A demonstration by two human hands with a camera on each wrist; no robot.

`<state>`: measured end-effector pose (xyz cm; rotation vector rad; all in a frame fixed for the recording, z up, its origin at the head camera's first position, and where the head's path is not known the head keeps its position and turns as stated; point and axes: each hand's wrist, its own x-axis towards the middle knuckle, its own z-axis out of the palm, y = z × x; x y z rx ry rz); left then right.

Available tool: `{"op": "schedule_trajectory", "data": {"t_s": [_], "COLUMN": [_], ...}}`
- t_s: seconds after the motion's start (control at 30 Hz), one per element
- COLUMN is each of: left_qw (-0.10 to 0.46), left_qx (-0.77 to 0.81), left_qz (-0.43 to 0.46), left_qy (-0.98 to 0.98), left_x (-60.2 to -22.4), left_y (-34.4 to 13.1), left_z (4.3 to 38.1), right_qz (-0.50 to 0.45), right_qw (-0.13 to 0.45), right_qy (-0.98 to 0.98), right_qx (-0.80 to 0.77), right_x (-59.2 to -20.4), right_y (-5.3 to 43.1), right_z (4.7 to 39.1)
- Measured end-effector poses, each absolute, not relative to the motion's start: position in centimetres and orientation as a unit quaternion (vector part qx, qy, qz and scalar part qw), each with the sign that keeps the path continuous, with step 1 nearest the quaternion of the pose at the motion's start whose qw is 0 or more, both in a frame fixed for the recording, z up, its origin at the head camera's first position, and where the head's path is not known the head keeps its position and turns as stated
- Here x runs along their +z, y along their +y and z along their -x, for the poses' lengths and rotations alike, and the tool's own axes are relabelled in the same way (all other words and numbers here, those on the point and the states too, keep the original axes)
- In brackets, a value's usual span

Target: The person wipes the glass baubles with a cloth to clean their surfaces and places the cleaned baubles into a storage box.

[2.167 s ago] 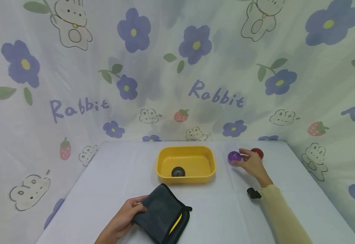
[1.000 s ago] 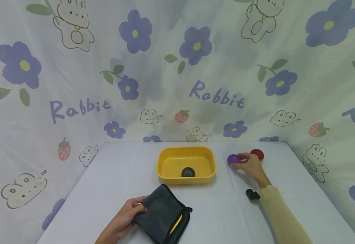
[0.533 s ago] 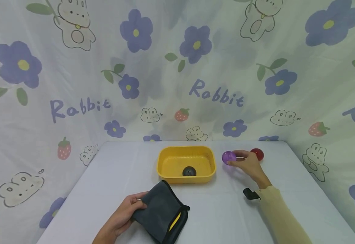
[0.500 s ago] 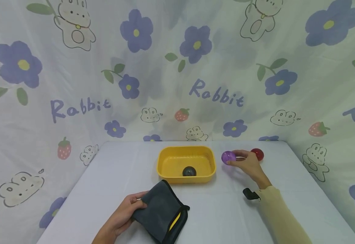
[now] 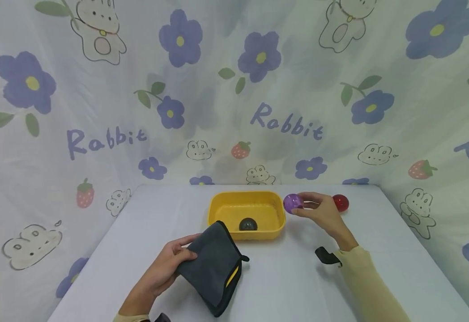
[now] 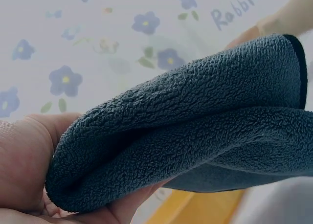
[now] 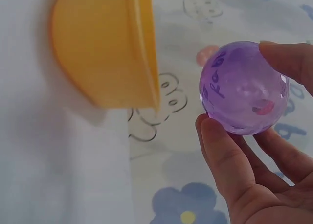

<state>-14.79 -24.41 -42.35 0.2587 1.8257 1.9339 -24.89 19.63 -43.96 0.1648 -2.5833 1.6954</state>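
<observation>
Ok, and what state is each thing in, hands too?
Cloth: folded, gripped by the left hand
Purple ball: pinched in the right hand, clear of the table
Red ball: on the table, partly hidden by the right hand
Dark ball: inside the tray
Tray: upright, open-topped
Left hand: holding
Right hand: holding

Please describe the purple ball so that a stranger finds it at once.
On the white table stands a yellow tray. At its right, the right hand pinches the purple ball. No other ball is held: the dark ball lies in the tray, the red ball farther right.
</observation>
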Motion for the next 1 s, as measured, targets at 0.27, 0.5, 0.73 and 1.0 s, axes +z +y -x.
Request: {"op": "schedule_trajectory", "data": {"t_s": [0.27,0.5,0.73,1.0], "left_qw": [0.172,0.107,0.080,0.039], "left_qx": [0.702,0.685,0.665,0.624], "left_qz": [-0.147,-0.181,-0.169,-0.119], "left_qy": [0.675,0.698,0.723,0.771], "left_x": [-39.7,-37.5,-36.4,-35.7], "left_y": [-23.7,-22.7,-21.2,-19.5], "left_z": [15.5,16.1,16.9,17.8], "right_qz": [-0.088,-0.145,-0.173,-0.193], "right_qw": [0.029,0.035,0.034,0.029], "right_qy": [-0.820,-0.797,-0.775,-0.767], "right_qx": [0.565,0.585,0.607,0.611], "right_x": [-42.0,-40.4,-39.5,-39.0], "right_y": [17.9,16.1,14.5,12.3], "right_z": [23.6,22.6,22.0,21.5]}}
